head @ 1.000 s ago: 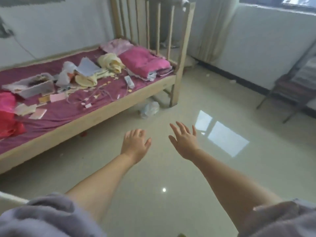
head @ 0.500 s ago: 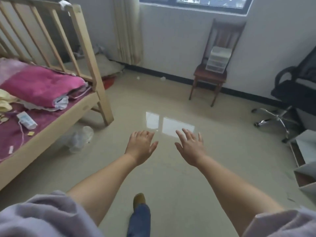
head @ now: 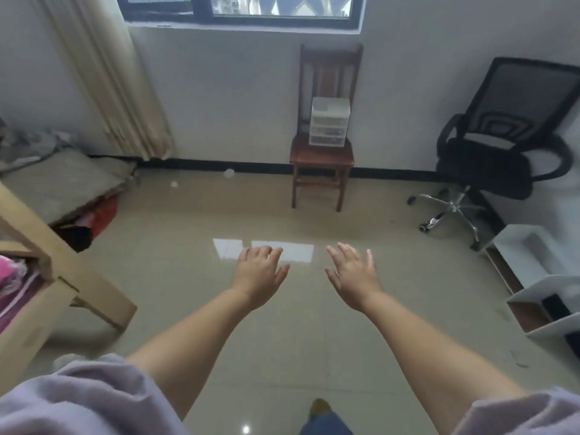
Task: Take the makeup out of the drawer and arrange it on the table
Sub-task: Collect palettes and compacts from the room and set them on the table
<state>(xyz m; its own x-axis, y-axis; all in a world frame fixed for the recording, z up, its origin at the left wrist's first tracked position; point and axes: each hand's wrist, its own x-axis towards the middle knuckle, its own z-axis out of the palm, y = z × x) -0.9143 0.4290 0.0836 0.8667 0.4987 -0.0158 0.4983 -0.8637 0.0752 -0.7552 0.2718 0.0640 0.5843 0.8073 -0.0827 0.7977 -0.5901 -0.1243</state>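
Both hands out front over bare floor (head: 194, 296), palms down, holding nothing: left hand (head: 259, 274) grip slack, fingers loosely bent; right hand (head: 353, 276) grip spread wide. Small clear drawer unit (head: 329, 125) sits on wooden chair (head: 321, 155) against far wall, well apart from hands. Makeup itself not discernible. Black office chair (head: 502, 142) right, bed frame (head: 40, 265) left, white shelf (head: 530, 277) far right.
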